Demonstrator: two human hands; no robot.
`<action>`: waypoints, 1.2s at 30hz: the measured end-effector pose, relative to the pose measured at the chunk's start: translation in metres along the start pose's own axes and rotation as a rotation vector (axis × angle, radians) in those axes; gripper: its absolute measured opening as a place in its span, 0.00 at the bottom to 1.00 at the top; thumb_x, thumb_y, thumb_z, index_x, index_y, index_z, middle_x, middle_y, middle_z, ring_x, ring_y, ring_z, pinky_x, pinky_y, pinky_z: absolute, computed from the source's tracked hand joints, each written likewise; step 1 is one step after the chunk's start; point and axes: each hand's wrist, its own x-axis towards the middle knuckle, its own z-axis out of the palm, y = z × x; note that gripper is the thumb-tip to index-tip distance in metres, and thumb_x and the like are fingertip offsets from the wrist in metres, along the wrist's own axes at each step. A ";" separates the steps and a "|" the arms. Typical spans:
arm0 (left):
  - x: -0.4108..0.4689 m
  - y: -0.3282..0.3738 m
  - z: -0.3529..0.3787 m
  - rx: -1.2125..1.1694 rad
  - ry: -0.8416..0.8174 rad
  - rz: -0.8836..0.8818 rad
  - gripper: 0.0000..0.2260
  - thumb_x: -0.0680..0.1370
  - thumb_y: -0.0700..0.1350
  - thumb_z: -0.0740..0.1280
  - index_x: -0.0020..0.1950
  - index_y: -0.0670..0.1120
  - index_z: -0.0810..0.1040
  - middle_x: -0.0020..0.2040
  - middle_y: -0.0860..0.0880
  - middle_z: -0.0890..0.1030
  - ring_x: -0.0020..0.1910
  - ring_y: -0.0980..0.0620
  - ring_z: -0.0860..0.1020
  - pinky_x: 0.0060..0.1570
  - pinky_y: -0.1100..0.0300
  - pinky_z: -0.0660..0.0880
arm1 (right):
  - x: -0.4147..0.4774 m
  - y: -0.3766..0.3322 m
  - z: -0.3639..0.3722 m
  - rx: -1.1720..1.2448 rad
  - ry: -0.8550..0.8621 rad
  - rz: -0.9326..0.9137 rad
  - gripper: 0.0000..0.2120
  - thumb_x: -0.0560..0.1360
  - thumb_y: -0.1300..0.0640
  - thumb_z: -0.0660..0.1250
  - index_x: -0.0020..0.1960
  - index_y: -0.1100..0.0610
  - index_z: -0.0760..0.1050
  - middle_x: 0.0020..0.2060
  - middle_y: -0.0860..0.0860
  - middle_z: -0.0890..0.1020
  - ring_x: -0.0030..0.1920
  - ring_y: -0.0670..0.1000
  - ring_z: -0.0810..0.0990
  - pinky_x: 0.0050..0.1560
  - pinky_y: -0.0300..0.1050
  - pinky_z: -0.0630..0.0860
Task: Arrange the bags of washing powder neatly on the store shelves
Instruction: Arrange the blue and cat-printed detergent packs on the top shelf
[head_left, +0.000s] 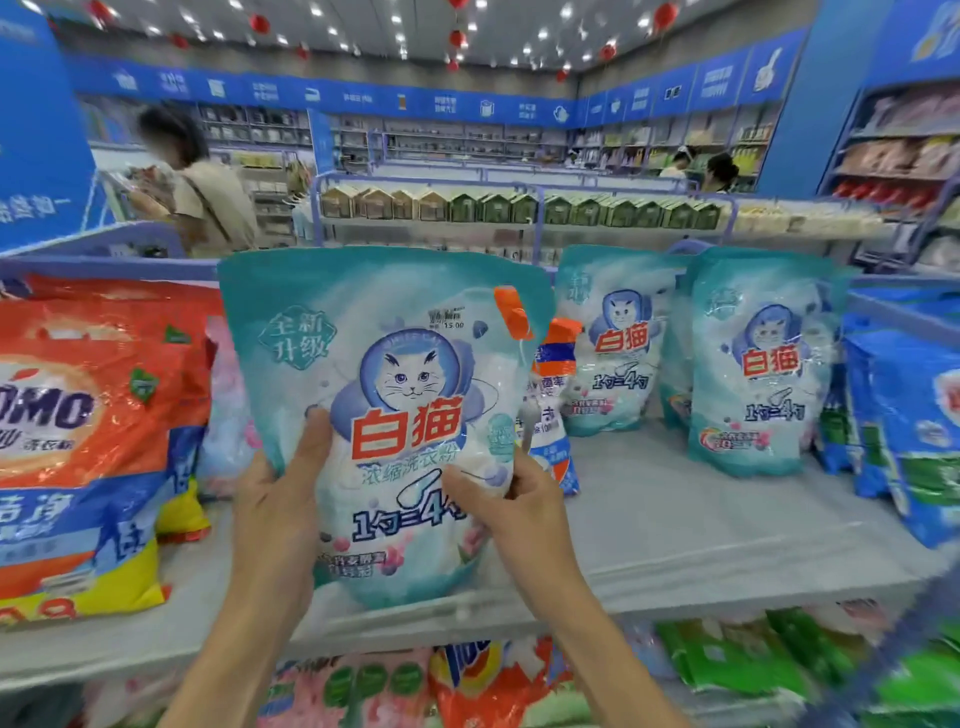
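Note:
A teal and white bag of washing powder with a white cat picture (395, 364) is held upright in front of me, its base just above the front of the grey top shelf (675, 519). My left hand (280, 499) grips its lower left edge, thumb on the front. My right hand (514, 499) grips its lower right side. Two matching cat bags (618, 343) (763, 364) stand upright further back on the shelf to the right. A smaller bag with an orange top (553, 395) stands partly hidden behind the held bag.
Large orange, blue and yellow OMO bags (88, 431) fill the shelf's left side, with a pink bag (228, 410) behind them. Blue bags (909, 431) lean at the right edge. Green, pink and orange bags (727, 660) lie on the shelf below. A person (202, 182) stands beyond the shelf at left.

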 end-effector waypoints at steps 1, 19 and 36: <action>-0.007 -0.001 0.018 -0.002 -0.029 -0.001 0.10 0.78 0.54 0.68 0.53 0.51 0.84 0.47 0.51 0.88 0.44 0.52 0.87 0.35 0.58 0.82 | -0.001 -0.007 -0.018 -0.004 0.016 -0.016 0.10 0.73 0.63 0.77 0.54 0.60 0.83 0.46 0.55 0.88 0.43 0.52 0.86 0.39 0.44 0.82; 0.018 -0.115 0.277 0.021 -0.158 -0.148 0.04 0.82 0.44 0.68 0.50 0.47 0.82 0.39 0.53 0.87 0.39 0.56 0.86 0.35 0.64 0.79 | 0.128 -0.022 -0.252 -0.141 0.196 -0.034 0.13 0.75 0.67 0.74 0.53 0.52 0.81 0.42 0.44 0.88 0.41 0.44 0.87 0.41 0.39 0.80; 0.017 -0.122 0.265 0.583 -0.181 -0.042 0.18 0.76 0.47 0.72 0.63 0.51 0.72 0.58 0.53 0.81 0.56 0.51 0.81 0.60 0.45 0.79 | 0.125 0.001 -0.265 -0.538 0.333 -0.172 0.10 0.74 0.58 0.74 0.53 0.52 0.79 0.42 0.43 0.84 0.40 0.41 0.82 0.37 0.28 0.74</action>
